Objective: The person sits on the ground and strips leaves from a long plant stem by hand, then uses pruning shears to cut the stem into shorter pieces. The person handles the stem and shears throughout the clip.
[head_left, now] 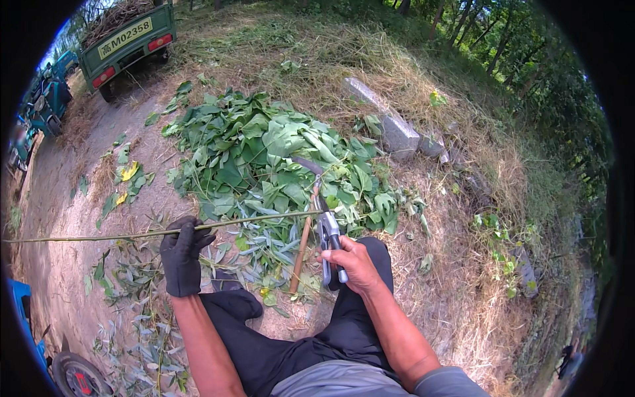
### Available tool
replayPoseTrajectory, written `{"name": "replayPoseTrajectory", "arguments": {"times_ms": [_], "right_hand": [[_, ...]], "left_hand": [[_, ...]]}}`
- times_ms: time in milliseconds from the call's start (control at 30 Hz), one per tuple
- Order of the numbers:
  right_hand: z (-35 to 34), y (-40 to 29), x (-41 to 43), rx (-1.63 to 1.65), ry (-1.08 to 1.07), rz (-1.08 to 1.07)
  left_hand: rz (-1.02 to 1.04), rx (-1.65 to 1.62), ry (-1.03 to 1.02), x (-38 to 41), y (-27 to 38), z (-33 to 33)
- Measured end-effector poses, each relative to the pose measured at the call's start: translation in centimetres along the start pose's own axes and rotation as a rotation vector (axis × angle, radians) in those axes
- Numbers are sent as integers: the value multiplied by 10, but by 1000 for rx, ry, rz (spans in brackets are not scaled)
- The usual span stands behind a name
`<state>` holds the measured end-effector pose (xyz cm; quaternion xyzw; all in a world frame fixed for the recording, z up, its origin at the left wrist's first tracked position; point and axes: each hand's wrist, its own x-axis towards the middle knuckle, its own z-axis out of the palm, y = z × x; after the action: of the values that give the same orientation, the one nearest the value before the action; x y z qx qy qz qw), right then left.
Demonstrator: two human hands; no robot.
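My left hand (184, 258), in a black glove, pinches a long, thin green branch (258, 218) that runs almost level across in front of me. The branch looks bare of leaves. Its right end meets the blades of a pair of pruning shears (328, 226), whose handles my bare right hand (354, 263) grips just above my right knee. Whether the blades are closed on the branch is hard to see. Behind the shears, a sickle with a wooden handle (301, 248) leans against a heap of cut green leaves (258, 144), its curved blade over the leaves.
Concrete posts (399, 134) lie in dry grass to the right. Narrow-leaved twigs (149, 317) are strewn by my left leg. A green cart (126, 47) loaded with sticks stands at the upper left. A wheel (79, 374) of a blue vehicle shows at the lower left.
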<state>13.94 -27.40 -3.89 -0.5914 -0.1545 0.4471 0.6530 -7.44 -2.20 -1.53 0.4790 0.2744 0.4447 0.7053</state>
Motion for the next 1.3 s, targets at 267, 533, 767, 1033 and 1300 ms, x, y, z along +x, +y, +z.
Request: {"name": "replayPoseTrajectory", "arguments": {"times_ms": [267,533,767,1033,1300], "right_hand": [[4,2,-5,145,-32,136],[5,-1,-5,-62,-32,26],[12,-8,-8,-173,1,-75],[10,-10,-8,-172,18,-68],[5,-7,-5,-258,45,-54]], "left_hand": [[31,-35,-1,1,-5,0],[72,-58,59,0,-7,-2],[50,-103,94,6,-12,-7],[39,-125,58,5,-11,-11],[27,-128,70,5,-11,-7]]}}
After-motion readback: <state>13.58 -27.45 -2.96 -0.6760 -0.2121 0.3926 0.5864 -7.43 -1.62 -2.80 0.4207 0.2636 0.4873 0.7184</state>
